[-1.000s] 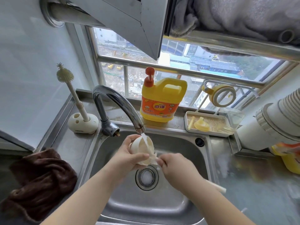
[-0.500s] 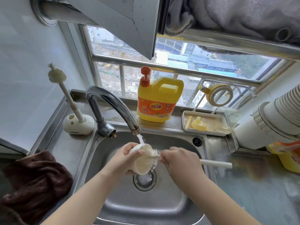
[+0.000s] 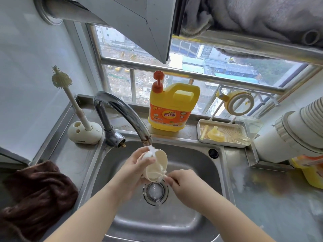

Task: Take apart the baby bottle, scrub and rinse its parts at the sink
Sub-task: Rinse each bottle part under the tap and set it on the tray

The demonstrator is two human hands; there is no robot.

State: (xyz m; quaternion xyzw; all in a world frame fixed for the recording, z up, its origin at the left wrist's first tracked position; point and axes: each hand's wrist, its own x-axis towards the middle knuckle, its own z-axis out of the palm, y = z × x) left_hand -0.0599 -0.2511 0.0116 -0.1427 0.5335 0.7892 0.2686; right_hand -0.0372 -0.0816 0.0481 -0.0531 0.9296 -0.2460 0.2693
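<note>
Cream bottle part (image 3: 156,165), held under the tap (image 3: 122,112) stream over the sink (image 3: 197,165), left hand (image 3: 138,169) gripping it, right hand (image 3: 183,186) clenched on a brush; wet grip risks dropping

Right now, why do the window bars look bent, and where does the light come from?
Head view: the wide-angle lens bows the steel window bars and the frame edges. Daylight enters through the window, putting pale glare on the curved chrome tap and the stainless steel sink. The cream bottle part, gripped by the left hand under the water, looks smeared.
</note>
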